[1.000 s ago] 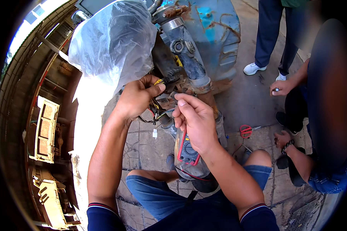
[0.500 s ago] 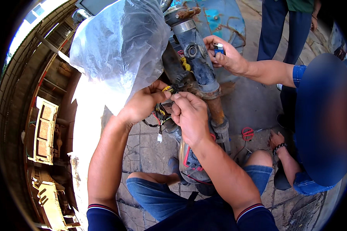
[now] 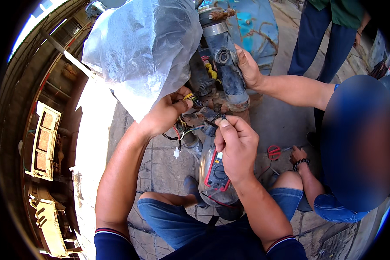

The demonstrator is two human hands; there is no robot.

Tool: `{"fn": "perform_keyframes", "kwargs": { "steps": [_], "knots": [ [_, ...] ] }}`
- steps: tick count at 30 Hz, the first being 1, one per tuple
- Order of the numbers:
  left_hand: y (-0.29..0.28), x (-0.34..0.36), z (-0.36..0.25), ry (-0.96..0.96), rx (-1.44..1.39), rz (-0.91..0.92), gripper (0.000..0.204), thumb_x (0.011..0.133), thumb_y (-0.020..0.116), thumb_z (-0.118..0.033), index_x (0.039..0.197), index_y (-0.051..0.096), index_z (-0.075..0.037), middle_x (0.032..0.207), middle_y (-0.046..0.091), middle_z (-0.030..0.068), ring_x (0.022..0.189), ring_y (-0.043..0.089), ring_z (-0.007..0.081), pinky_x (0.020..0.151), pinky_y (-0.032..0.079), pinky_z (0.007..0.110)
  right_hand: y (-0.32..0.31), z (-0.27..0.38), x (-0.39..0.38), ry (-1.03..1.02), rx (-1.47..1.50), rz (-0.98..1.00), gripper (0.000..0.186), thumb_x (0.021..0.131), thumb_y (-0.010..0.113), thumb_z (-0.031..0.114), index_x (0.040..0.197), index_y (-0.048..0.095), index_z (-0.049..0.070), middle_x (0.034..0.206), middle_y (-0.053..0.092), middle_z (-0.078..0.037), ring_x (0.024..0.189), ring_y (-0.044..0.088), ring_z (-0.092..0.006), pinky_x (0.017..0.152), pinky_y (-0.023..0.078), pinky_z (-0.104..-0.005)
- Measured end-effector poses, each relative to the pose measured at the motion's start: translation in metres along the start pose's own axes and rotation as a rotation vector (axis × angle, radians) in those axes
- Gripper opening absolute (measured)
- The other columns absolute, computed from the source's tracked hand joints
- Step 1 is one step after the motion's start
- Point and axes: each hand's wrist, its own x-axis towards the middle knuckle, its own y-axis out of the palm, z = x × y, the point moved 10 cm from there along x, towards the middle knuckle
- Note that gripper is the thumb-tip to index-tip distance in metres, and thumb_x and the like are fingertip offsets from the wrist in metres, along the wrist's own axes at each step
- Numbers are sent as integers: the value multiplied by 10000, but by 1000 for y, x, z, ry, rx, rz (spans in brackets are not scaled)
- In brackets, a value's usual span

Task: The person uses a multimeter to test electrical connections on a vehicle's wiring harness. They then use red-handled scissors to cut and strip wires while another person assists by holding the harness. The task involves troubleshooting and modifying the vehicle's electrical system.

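My left hand (image 3: 162, 115) pinches a yellow connector (image 3: 187, 97) with dark wires, just below the translucent plastic sheet (image 3: 138, 47). Lower and to the right, my right hand (image 3: 239, 147) is closed on a small black wire end (image 3: 221, 118). Loose coloured wires (image 3: 182, 132) with a dangling white plug (image 3: 176, 152) hang beneath them. A red-edged multimeter (image 3: 218, 173) lies on the machine below my right hand. Above, a dark metal cylinder (image 3: 227, 69) with a steel band rises along the rusty, grimy machinery.
A co-worker (image 3: 303, 93) crouches at right, one hand (image 3: 252, 73) at the cylinder. Another person (image 3: 307, 47) stands behind. Red-handled scissors (image 3: 273, 151) lie on the paving beside my knee (image 3: 286, 184). A rusty blue panel (image 3: 255, 37) is at the top; yellow vehicle parts (image 3: 45, 143) sit left.
My right hand has moved right, away from my left hand, with the black wire end. The co-worker's arm has risen to the cylinder, and the small blue object it held is now hidden.
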Motion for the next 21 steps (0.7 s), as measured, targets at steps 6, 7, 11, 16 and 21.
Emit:
{"fn": "perform_keyframes", "kwargs": {
  "steps": [6, 7, 11, 16, 21],
  "knots": [
    [4, -2, 0, -24, -57, 54, 248, 983, 673, -60, 1210, 678, 39, 1080, 692, 40, 998, 607, 124, 921, 477, 283, 31, -30, 14, 193, 89, 67, 225, 1066, 629, 152, 1207, 641, -23, 881, 667, -52, 671, 616, -97, 539, 424, -221],
    [4, -2, -2, -23, -60, 48, 247, 979, 670, -55, 1205, 678, 43, 1075, 692, 42, 992, 607, 125, 916, 477, 281, 35, -30, 22, 181, 81, 55, 206, 1066, 630, 155, 1179, 645, -17, 859, 658, -45, 660, 610, -98, 533, 421, -224],
    [2, -1, -5, -22, -95, 10, 229, 955, 655, -28, 1168, 678, 55, 1031, 687, 52, 943, 601, 127, 879, 478, 279, 43, -45, 43, 220, 93, 24, 157, 1073, 605, 135, 1038, 650, -12, 783, 628, -15, 594, 545, -78, 550, 471, -254],
    [-1, 5, 2, 17, -183, -92, 193, 885, 641, 43, 1070, 688, 61, 949, 673, 70, 854, 597, 145, 800, 489, 300, 49, -68, 36, 353, 180, -36, 137, 1042, 573, 121, 955, 623, 28, 698, 496, 11, 519, 466, -102, 431, 314, -266],
    [-1, 10, 1, -11, -260, -115, 196, 833, 631, 89, 1017, 696, 66, 907, 674, 95, 820, 614, 176, 768, 500, 315, 59, -76, 44, 408, 212, -13, 150, 1038, 554, 119, 935, 614, 29, 702, 475, 6, 508, 414, -103, 430, 255, -274]
  ]
}}
